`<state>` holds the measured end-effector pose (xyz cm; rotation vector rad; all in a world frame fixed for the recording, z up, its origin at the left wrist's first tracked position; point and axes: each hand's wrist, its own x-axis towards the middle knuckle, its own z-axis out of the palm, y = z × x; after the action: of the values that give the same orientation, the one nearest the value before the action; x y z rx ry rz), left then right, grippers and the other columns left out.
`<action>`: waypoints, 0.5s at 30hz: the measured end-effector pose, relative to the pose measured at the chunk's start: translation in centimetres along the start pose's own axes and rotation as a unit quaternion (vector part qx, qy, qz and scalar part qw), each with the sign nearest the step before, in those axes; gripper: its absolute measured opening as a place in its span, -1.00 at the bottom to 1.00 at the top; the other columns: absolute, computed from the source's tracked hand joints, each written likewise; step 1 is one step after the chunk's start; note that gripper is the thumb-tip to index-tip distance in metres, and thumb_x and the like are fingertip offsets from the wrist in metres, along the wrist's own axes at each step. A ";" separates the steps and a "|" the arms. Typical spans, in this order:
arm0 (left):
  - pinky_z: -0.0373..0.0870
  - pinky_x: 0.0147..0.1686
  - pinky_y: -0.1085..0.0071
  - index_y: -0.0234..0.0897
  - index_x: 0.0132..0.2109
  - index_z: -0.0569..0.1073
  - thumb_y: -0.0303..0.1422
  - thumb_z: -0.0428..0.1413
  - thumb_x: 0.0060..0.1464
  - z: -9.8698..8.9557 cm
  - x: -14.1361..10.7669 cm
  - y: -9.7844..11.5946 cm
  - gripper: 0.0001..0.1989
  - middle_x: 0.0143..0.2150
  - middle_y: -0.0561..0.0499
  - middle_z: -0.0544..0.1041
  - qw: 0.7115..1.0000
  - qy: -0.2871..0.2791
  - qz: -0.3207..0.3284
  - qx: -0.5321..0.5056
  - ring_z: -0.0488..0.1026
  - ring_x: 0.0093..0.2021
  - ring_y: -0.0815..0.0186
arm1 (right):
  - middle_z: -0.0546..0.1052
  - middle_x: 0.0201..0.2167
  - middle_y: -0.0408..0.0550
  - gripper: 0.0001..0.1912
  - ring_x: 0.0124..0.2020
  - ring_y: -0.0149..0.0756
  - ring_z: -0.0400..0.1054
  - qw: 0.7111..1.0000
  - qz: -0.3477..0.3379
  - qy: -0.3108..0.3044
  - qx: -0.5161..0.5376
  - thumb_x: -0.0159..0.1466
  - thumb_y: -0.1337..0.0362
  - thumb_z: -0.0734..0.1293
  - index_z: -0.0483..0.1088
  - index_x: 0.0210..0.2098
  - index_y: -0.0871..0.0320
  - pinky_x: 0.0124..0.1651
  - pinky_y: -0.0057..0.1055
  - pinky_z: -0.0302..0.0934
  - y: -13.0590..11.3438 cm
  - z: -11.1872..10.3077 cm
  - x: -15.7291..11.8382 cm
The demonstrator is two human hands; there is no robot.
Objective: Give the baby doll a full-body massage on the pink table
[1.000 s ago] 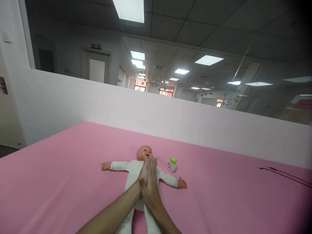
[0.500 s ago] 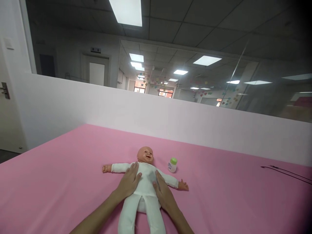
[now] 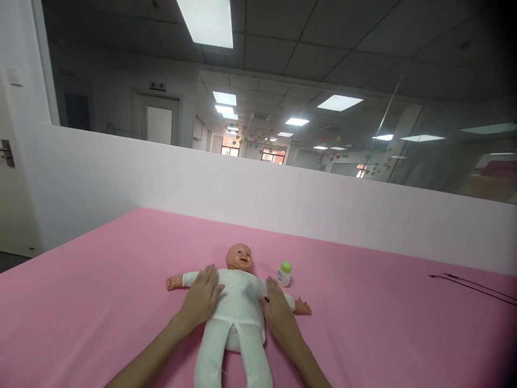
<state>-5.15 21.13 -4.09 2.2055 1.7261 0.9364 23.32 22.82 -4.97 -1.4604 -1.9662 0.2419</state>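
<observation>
A baby doll (image 3: 238,296) in a white cloth suit lies on its back, its head away from me and its arms stretched out sideways. My left hand (image 3: 203,293) rests flat at the left side of its chest and upper arm, fingers extended and pointing toward the far side. On the other side, my right hand (image 3: 278,311) lies over the doll's upper arm and flank, also with fingers stretched out. Neither hand grips anything. Just beyond my right fingertips stands a small white jar (image 3: 284,275) with a green lid.
The doll lies on a pink-covered table (image 3: 100,302). A thin dark cord (image 3: 468,285) lies at the far right. Behind the table runs a low white wall (image 3: 258,188) with a glass pane above it. A door (image 3: 16,205) is at the left.
Both hands have slid outward from the doll's chest, the left one to the left and the right one to the right, toward its arms. The doll and jar stay in place.
</observation>
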 end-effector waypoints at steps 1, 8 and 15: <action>-0.13 0.46 0.06 -0.53 0.47 0.09 -0.04 -0.26 0.41 0.2 0.2 0.8 -0.27 0.51 -0.32 0.02 0.999 -0.028 0.005 -0.046 -0.09 0.53 0.04 | 0.16 0.45 0.18 -0.21 0.48 0.05 -0.01 0.999 -0.009 -0.023 0.031 0.41 -0.15 0.12 0.16 0.42 0.29 0.49 0.07 -0.11 -1.0 0.3 0.3; -0.14 0.45 0.01 -0.51 0.46 0.13 -0.03 -0.23 0.40 1.5 0.6 -0.5 -0.27 0.50 -0.31 0.05 0.996 -0.077 -0.036 0.016 -0.04 0.52 0.04 | 0.32 0.36 0.26 -0.30 0.42 0.09 0.12 0.997 -0.001 -0.063 -0.034 0.44 -0.08 0.10 0.30 0.33 0.30 0.47 0.13 -0.13 -0.6 0.8 0.6; -0.11 0.39 -0.11 -0.40 0.29 0.40 -0.17 -0.11 0.36 -2.2 -0.9 -5.5 -0.47 0.32 -0.36 0.40 0.976 0.051 -0.048 0.206 0.25 0.37 -0.10 | 0.49 0.18 0.32 -0.49 0.26 0.19 0.31 0.972 0.036 0.043 -0.227 0.43 0.14 0.06 0.48 0.11 0.24 0.29 0.14 0.11 5.1 -3.4 -0.6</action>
<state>-11.01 21.45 -5.47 2.3160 2.2257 0.7326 29.43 23.28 -5.23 -1.7947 -1.9811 -0.2550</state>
